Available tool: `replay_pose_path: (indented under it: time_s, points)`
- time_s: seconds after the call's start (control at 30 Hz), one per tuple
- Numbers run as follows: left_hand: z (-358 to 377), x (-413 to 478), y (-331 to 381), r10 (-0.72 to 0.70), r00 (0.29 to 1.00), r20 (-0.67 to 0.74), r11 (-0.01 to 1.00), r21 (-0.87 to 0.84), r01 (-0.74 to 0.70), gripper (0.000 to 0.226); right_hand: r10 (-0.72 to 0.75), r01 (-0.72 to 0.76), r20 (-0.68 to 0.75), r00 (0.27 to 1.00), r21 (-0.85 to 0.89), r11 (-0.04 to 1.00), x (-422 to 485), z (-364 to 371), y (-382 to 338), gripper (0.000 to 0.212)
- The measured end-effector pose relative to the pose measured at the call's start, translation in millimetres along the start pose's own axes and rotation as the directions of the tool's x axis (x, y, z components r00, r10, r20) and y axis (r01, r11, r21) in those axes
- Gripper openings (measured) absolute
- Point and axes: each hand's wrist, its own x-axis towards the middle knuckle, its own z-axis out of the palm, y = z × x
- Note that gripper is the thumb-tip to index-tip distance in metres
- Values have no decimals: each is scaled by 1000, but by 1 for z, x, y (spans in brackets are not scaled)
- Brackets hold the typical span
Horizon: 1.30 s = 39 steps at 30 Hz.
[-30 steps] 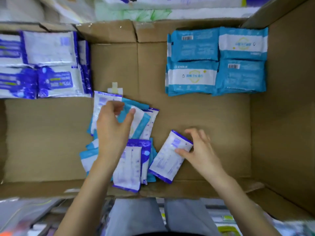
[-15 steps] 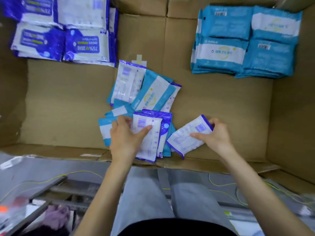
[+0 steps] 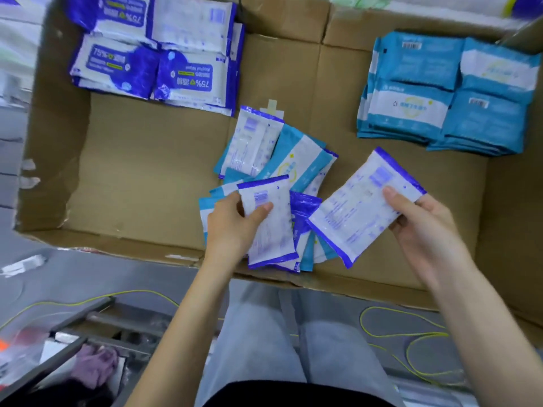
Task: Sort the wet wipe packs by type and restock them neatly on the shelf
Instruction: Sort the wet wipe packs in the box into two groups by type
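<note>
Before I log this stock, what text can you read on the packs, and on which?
"75%", upside down, on the blue packs at back left.
Teal packs: print and barcodes too blurred.
Left pack in the left hand and right pack in the right hand: print too small.

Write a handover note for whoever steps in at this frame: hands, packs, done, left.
Left hand: grips a purple-edged pack at the mixed pile's near edge.
Right hand: pinches a second purple-edged pack, held right of the pile.
Done: purple stack far left, teal stack far right in the cardboard box.
Left: place both held packs, sort the pile.
</note>
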Motion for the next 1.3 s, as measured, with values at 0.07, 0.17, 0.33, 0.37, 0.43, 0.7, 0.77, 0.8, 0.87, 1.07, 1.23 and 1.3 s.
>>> replay_pose_path:
  time_s: [0.07,0.17,0.33,0.37,0.43,0.7,0.77,0.8,0.87,1.07,1.23,1.3]
  points:
    - [-24,0,11,-67,998,-20,935,-352,56,4,-15,16,22,1000,-73,997,1,19,-8,18]
    - [-64,18,17,-194,981,21,691,-707,151,5,-12,17,39,999,-128,992,6,49,-12,10]
    - [-131,82,7,-378,925,42,374,-907,195,9,94,-99,68,993,82,992,19,124,-7,14]
    - [-142,94,9,-381,924,37,352,-918,183,8,98,-106,70,993,112,988,22,140,-5,20]
    - [-160,119,11,-378,926,27,340,-926,166,5,107,-121,86,991,182,976,29,175,-2,39]
    - [-199,209,20,-284,958,42,451,-876,172,6,86,-79,-29,996,190,979,81,292,2,20]
    - [-202,220,18,-275,961,-1,512,-847,145,7,21,-13,-116,993,73,997,94,307,6,12]
    - [-203,223,16,-266,963,-35,556,-822,124,7,-28,28,-156,987,0,1000,100,311,8,15]
    - [-205,228,13,-240,966,-97,639,-765,81,10,-140,102,-209,968,-182,978,110,314,15,10]
    - [-213,233,2,-189,958,-217,862,-504,56,28,-297,86,-249,922,-615,784,123,314,28,29]
    - [-212,227,1,-197,967,-162,902,-417,113,35,-329,127,-246,912,-591,796,119,311,20,44]
    - [-205,217,1,-187,974,-129,918,-375,127,41,-360,197,-209,909,-546,815,115,300,9,36]
